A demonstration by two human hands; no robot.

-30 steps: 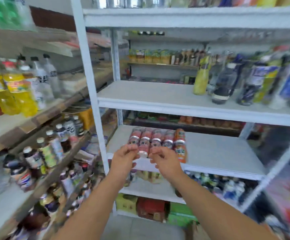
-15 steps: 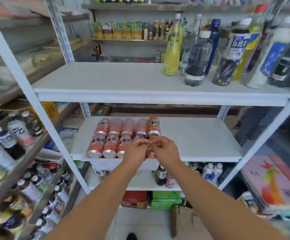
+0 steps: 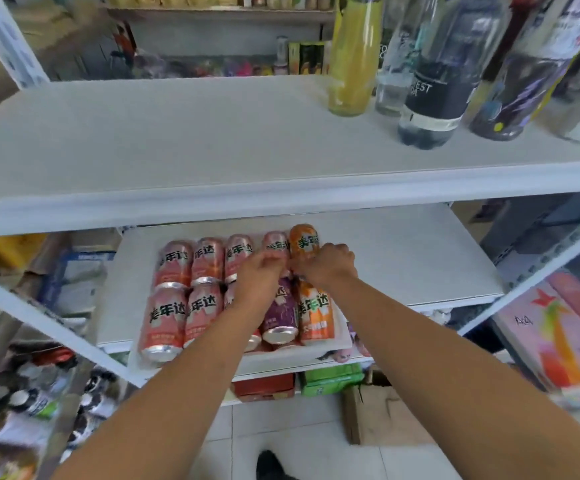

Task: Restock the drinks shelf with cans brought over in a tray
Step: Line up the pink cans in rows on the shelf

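Two rows of cans (image 3: 172, 263) are laid on their sides in a white tray (image 3: 281, 358), which is set on the lower shelf (image 3: 413, 258), close to its front edge. Both hands are reached over the tray and are brought together where the two rows join. The left hand (image 3: 259, 277) is held with its fingers curled downward, and just beyond the fingertips a pink can (image 3: 276, 242) of the far row is seen. The right hand (image 3: 328, 265) is also curled, and its fingers are laid against the near end of an orange can (image 3: 304, 237). Whether anything is pinched cannot be told, because the fingertips are hidden by the backs of the hands. Under the left wrist a purple can (image 3: 281, 315) is found, and under the right wrist a second orange can (image 3: 316, 317). To the left of the fingers only pink cans are seen. Well above the fingers, on the upper shelf (image 3: 177, 140), a yellow bottle (image 3: 354, 64) and a dark-labelled bottle (image 3: 432, 98) are stood upright.
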